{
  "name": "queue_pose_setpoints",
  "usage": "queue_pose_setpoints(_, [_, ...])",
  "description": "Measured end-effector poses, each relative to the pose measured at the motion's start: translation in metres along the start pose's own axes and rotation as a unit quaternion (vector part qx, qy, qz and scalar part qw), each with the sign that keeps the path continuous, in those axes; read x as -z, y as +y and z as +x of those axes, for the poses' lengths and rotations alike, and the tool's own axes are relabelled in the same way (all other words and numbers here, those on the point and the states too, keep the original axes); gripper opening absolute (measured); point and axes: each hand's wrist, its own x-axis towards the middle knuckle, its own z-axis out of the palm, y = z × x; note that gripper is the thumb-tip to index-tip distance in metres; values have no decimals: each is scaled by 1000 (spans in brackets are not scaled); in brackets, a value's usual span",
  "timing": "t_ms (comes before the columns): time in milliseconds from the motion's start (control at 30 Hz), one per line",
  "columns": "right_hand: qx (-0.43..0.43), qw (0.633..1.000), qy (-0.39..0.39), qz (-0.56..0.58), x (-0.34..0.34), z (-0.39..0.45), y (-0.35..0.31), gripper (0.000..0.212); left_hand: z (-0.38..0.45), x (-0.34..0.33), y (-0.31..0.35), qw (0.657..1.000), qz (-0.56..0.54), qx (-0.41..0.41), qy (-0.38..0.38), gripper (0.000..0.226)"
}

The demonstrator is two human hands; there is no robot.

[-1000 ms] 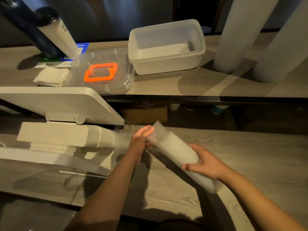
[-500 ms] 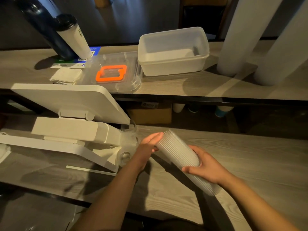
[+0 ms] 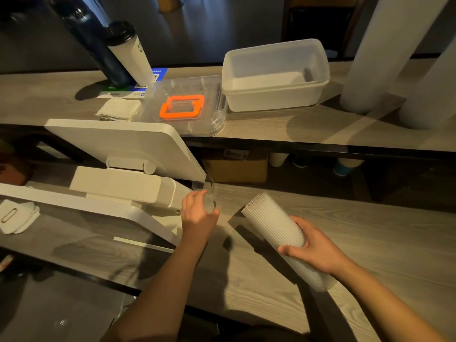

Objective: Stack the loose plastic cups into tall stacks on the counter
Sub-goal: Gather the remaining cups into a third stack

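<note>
Wood-grain counter (image 3: pixel 370 243) lying below a raised shelf (image 3: pixel 296 129) in a dim room. Right hand (image 3: pixel 318 248) is clasping a tilted cup stack (image 3: pixel 274 220) above the counter's middle; left hand (image 3: pixel 197 213) is curling around a clear cup (image 3: pixel 208 193) beside the white terminal (image 3: pixel 123 149).

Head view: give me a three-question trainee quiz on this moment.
1. True or false: the right hand grips the cup stack.
2. The left hand closes on: A) the orange-handled lid B) a clear cup C) the white tub
3. Fill in: the cup stack is held ____, not upright.

Key: 1 true; 2 B; 3 tilted.
</note>
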Motion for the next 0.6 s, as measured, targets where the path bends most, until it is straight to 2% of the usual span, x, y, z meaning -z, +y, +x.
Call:
queue_pose_setpoints(200, [-5,1000,-2,7,-1,3,4,94,-6,-12,-18,990,140,-28,15,98])
queue_pose_setpoints(267, [-9,1000,-7,13,0,3,4,102,-17,-16,-20,988,155,7,1,109])
queue_pose_setpoints(333, [-10,1000,-11,16,0,4,5,100,-24,-18,-21,990,130,52,-15,110])
queue_pose_setpoints(433, [-5,1000,-9,20,-1,5,7,84,-29,-20,-18,991,108,71,-24,99])
queue_pose_setpoints(600, [-4,1000,-7,18,-1,7,7,87,-32,-21,-14,993,76,77,-46,94])
